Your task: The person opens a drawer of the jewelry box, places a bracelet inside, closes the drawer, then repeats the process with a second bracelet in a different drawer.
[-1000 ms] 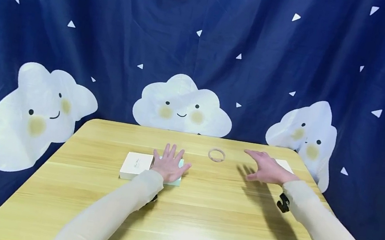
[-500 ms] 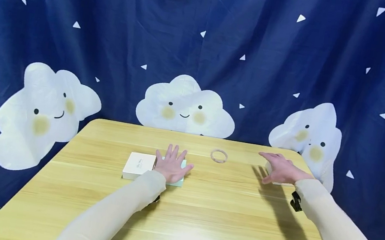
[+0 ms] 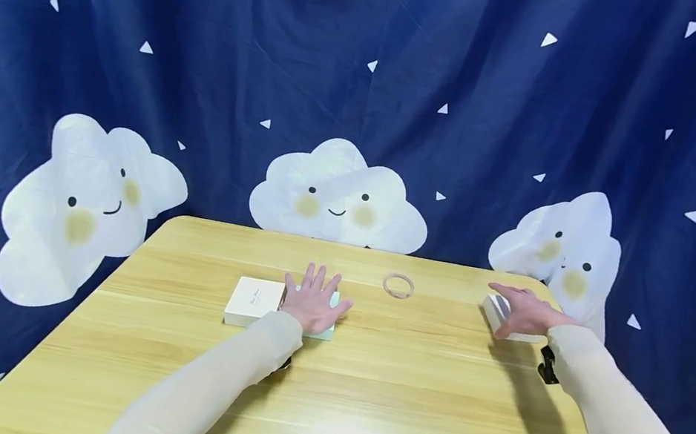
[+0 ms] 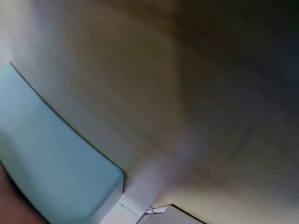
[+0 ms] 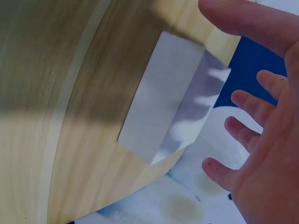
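Observation:
My left hand [image 3: 312, 309] lies palm down with its fingers spread over a light-blue box [image 4: 60, 154], hiding most of that box in the head view. Against this box's left side sits a flat white box [image 3: 254, 302] with small dark lettering. At the right back of the table, my right hand [image 3: 528, 313] hovers above another white box [image 3: 496, 313], thumb and fingers wide apart. The right wrist view shows that white box [image 5: 161, 98] lying apart from the fingers, whose shadows fall across its side.
A thin pinkish ring [image 3: 397, 296] lies on the wooden table [image 3: 403, 390] between the two hands, toward the back. The table's far edge meets a dark blue curtain [image 3: 373, 48] printed with smiling clouds. A dark strap with a camera circles the right wrist.
My right hand has moved to the right, from beside the right-hand white box to over it. My left hand stays over the light-blue box. The head view has shifted slightly.

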{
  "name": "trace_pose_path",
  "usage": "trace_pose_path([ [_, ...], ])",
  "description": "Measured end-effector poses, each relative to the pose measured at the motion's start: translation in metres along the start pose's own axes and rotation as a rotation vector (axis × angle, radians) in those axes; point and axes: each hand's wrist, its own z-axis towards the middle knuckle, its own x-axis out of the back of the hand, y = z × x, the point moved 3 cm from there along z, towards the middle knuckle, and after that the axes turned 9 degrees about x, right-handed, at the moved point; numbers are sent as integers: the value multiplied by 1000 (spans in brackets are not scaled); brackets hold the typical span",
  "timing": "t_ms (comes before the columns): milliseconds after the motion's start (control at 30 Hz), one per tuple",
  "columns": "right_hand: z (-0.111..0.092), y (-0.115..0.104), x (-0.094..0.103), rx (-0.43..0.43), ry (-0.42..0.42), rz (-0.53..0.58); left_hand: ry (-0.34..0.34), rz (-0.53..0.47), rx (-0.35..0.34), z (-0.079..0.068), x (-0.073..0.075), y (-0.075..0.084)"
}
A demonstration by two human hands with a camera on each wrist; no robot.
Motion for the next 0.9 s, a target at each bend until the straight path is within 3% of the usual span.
trace_pose_path([
  [533,8,24,-1,-51,-69,26,-10,30,9,2,-2,0],
  [900,13,36,-5,-69,-117,-51,2,31,-6,-8,6,3],
])
